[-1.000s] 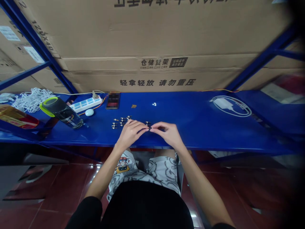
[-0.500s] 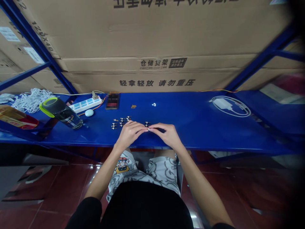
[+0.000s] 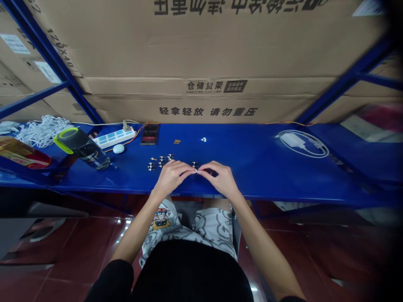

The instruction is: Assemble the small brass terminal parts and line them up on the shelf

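Observation:
My left hand [image 3: 172, 174] and my right hand [image 3: 221, 177] meet fingertip to fingertip above the front part of the blue shelf board [image 3: 267, 167]. Both are closed in a pinch on one small white piece [image 3: 195, 170], too tiny to identify. Just behind the fingertips lies a small white-and-dark pin-like part [image 3: 194, 163]. Several similar pin-like parts [image 3: 151, 164] lie in loose rows to the left of my left hand, some partly covered by it. Farther back are a few small brown pieces [image 3: 177, 141] and a little group of white bits [image 3: 203, 139].
On the left stand a dark bottle with a lime-green loop [image 3: 90, 151], a white power strip [image 3: 115, 136], a round white object [image 3: 119, 149] and a heap of white cord [image 3: 44, 131]. A coiled white cable with charger [image 3: 294, 139] lies right. Cardboard boxes [image 3: 201, 50] close off the back.
My hands stay pinched together at nearly the same spot, with only slight finger movement. The view has shifted a little; the parts on the board lie as before.

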Motion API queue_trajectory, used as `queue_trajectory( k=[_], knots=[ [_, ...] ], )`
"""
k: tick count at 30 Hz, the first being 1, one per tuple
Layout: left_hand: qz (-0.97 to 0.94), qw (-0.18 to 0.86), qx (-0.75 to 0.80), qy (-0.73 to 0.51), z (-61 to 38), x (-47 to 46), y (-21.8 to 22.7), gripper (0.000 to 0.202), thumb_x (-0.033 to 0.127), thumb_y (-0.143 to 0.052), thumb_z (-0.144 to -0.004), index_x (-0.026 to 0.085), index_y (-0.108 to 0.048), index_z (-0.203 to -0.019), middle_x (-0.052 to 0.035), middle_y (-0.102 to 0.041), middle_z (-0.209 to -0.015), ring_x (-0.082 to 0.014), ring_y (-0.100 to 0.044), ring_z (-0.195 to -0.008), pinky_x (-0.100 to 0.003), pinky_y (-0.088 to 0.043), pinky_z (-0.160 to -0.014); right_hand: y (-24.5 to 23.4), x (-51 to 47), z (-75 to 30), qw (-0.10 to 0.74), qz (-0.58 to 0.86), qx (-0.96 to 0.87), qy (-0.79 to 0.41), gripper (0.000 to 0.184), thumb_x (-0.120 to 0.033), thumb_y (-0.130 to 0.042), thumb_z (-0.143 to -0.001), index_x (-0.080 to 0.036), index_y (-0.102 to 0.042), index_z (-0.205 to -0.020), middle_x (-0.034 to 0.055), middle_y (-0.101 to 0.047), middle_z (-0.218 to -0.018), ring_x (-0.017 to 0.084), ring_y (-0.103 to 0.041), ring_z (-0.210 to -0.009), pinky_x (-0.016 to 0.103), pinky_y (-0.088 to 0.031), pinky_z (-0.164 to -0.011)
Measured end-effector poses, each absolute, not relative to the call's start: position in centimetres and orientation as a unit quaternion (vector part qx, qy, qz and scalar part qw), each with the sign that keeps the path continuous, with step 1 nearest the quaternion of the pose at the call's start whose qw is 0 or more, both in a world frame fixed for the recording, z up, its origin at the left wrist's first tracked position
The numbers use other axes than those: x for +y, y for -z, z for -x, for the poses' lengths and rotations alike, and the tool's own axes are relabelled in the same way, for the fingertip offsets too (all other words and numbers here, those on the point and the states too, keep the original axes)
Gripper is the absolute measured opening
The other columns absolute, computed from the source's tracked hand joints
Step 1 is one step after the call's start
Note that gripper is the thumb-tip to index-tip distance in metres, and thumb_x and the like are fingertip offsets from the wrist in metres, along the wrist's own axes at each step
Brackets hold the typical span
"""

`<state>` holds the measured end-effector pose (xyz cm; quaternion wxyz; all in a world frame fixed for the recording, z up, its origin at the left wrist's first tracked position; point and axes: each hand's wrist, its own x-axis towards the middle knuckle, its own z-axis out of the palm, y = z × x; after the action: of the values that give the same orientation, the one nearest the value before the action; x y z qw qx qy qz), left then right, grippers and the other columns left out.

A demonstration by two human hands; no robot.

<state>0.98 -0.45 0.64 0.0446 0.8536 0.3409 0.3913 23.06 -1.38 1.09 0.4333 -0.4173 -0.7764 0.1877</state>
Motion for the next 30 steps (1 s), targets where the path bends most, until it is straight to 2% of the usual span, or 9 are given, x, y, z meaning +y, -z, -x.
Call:
queue_trajectory(
  k=[7, 11, 17, 24, 30],
  knots=[
    [-0.843, 0.037, 0.383, -0.375, -1.2, -0.3, -0.7, 0.017, 0.034, -0.061, -0.101, 0.024, -0.076, -0.102, -0.0011, -0.079, -0.099, -0.0182, -0.071, -0.093, -0.037, -0.05, -0.089, -0.9, -1.2, -22.9, 0.416, 0.423, -0.786, -0.178, 0.017, -0.037, -0.062, -0.097, -0.028, -0.076, -0.093, 0.0032, -0.078, -0.094, 0.023, -0.067, -0.083, 0.037, -0.053, -0.077],
    [-0.832, 0.04, 0.412, -0.369, -1.1, -0.1, -0.5, 0.017, 0.031, -0.061, -0.101, 0.023, -0.074, -0.108, -0.005, -0.075, -0.111, -0.0213, -0.068, -0.106, -0.041, -0.051, -0.098, -0.6, -0.2, -23.1, 0.422, 0.473, -0.759, -0.15, 0.019, -0.037, -0.06, -0.097, -0.028, -0.076, -0.094, 0.0036, -0.079, -0.097, 0.023, -0.068, -0.083, 0.036, -0.052, -0.071],
    [-0.826, 0.083, 0.425, -0.361, -1.1, 0.2, 0.2, 0.017, 0.023, -0.058, -0.101, 0.022, -0.072, -0.11, -0.0062, -0.069, -0.123, -0.0222, -0.064, -0.119, -0.041, -0.054, -0.105, -0.4, 2.4, -23.0, 0.338, 0.538, -0.766, -0.096, 0.021, -0.032, -0.058, -0.097, -0.027, -0.077, -0.093, 0.0044, -0.077, -0.095, 0.022, -0.069, -0.081, 0.034, -0.05, -0.07],
    [-0.845, 0.037, 0.443, -0.298, -1.1, 0.3, 0.1, 0.023, 0.016, -0.052, -0.101, 0.02, -0.071, -0.114, -0.0079, -0.07, -0.126, -0.0256, -0.063, -0.123, -0.054, -0.038, -0.12, -1.0, 3.1, -22.2, 0.283, 0.559, -0.776, -0.079, 0.016, -0.029, -0.062, -0.096, -0.03, -0.078, -0.094, 0.0008, -0.075, -0.111, 0.019, -0.069, -0.081, 0.032, -0.049, -0.066],
    [-0.844, 0.023, 0.449, -0.291, -1.3, 0.2, 0.6, 0.028, 0.018, -0.047, -0.103, 0.019, -0.068, -0.122, -0.0089, -0.069, -0.132, -0.0254, -0.062, -0.128, -0.051, -0.04, -0.12, -0.7, 2.7, -22.6, 0.283, 0.549, -0.783, -0.072, 0.02, -0.029, -0.059, -0.097, -0.031, -0.079, -0.1, 0.0015, -0.074, -0.118, 0.024, -0.07, -0.101, 0.036, -0.054, -0.074]
  ],
)
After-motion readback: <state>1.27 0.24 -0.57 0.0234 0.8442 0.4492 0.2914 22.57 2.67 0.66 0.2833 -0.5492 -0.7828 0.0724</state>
